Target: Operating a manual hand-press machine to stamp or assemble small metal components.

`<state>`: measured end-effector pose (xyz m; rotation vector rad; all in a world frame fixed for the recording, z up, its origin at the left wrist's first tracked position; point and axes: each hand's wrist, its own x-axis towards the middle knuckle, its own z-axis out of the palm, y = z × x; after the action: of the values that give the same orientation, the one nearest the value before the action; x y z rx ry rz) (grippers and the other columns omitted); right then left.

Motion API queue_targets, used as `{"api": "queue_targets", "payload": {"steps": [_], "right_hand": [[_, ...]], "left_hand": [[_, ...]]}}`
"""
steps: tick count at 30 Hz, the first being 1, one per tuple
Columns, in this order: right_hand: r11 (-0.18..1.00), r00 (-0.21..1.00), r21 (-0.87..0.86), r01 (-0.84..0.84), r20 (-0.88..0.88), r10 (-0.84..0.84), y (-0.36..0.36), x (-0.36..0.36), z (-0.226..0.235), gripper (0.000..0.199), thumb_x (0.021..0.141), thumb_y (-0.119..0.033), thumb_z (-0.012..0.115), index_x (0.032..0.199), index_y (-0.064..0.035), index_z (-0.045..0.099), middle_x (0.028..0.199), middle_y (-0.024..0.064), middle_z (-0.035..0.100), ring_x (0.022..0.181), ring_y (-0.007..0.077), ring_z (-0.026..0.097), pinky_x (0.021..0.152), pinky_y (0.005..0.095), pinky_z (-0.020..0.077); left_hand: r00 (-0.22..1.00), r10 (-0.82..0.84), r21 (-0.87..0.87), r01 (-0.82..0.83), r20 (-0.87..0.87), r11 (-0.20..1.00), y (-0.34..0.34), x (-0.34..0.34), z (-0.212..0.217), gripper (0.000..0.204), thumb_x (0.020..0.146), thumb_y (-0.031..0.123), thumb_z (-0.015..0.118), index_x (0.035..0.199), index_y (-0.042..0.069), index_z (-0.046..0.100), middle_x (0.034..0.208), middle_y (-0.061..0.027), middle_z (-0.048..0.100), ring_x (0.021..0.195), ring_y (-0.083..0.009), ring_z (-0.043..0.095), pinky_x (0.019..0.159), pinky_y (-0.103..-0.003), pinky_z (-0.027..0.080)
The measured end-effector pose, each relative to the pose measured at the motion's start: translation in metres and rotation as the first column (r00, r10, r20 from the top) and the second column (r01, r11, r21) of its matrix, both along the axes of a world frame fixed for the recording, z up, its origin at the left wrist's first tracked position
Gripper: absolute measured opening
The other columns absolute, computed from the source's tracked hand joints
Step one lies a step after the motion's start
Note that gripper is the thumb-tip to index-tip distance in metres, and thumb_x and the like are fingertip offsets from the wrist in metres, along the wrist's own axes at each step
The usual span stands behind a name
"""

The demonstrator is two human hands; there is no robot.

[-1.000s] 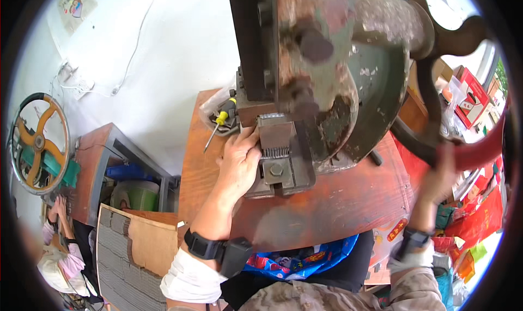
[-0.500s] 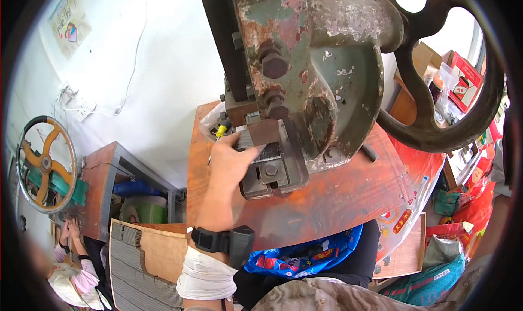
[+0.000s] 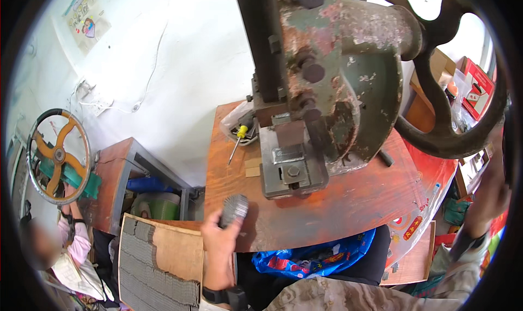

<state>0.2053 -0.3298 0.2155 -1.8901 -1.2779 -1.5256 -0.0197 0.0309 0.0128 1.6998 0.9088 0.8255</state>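
My left hand [image 3: 219, 237] is closed round a small stack of thin grey metal strips [image 3: 235, 210], lifted over the near left of the wooden table. Beyond it stands a worn green hand press [image 3: 348, 93] with a metal die block [image 3: 294, 173] at its foot. A bright flat metal piece [image 3: 287, 154] lies on that block, under the ram. At the far right, my right hand [image 3: 497, 156] is by the rim of the press's large handwheel [image 3: 463, 147]. It is dark and blurred there, so its fingers cannot be made out.
A yellow-handled screwdriver [image 3: 238, 139] leans on a plastic tub. Left of my arm, a wooden tray [image 3: 177, 251] carries rows of grey strips. A blue bag [image 3: 316, 262] lies below the table edge [image 3: 327, 215]. Another person [image 3: 76, 256] works beside an orange-spoked wheel.
My left hand has left the die block and come back toward the tray with the strips. My right forearm shows more at the right. The view has shifted, moving the press rightward.
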Motion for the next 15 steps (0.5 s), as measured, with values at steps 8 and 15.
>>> {"api": "queue_targets", "payload": {"steps": [8,15], "right_hand": [[0.889,0.566,-0.082,-0.451,-0.797,0.213,0.071,-0.028,-0.199,0.032,0.067,-0.009,0.075,0.097,-0.0063,0.065,0.101,0.0113,0.062,0.096,0.0314,0.058,0.083,0.0405,0.0473],[0.639,0.701,-0.437,-0.632,-0.674,0.232,0.178,-0.075,-0.191,0.079,0.064,-0.042,0.076,0.132,-0.0119,0.049,0.135,0.0084,0.045,0.125,0.0315,0.041,0.097,0.0530,0.0373]], "left_hand": [[0.899,-0.192,0.604,0.411,-0.394,0.683,-0.053,0.027,-0.002,0.051,0.062,0.016,0.081,0.107,0.001,0.063,0.103,-0.0129,0.060,0.098,-0.0336,0.054,0.089,-0.043,0.041],[0.956,-0.230,0.361,0.283,-0.183,0.889,-0.055,0.025,-0.013,0.061,0.061,0.013,0.082,0.116,0.002,0.058,0.105,-0.0171,0.063,0.097,-0.0324,0.058,0.083,-0.038,0.049]]}}
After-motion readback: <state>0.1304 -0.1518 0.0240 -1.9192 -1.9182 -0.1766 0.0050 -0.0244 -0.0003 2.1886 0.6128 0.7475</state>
